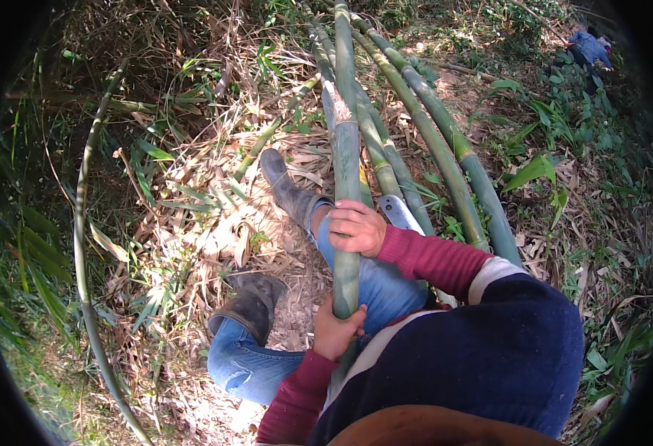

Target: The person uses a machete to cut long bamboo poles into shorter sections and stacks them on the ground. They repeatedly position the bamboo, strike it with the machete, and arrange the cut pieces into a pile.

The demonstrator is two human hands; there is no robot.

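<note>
A thick green bamboo pole point(346, 160) runs lengthwise in front of me, over my thigh and past my body. Wrapped around it from above, my right hand point(358, 227) grips it near the knee. Lower down and closer to my body, my left hand point(335, 328) is closed around the same pole, thumb on the right side. A pale, scraped patch shows at a joint farther up the pole. Beside my right wrist lies a flat silvery blade point(399, 213) with a hole near its tip; my right sleeve covers part of it and its handle is hidden.
Several more bamboo poles point(445, 163) lie at the right, stretching away from me. A thin bent stem point(83, 245) stands at the left. Dry leaves point(215, 215) cover the ground around my boots point(256, 301). Another person point(590, 49) in blue is far right.
</note>
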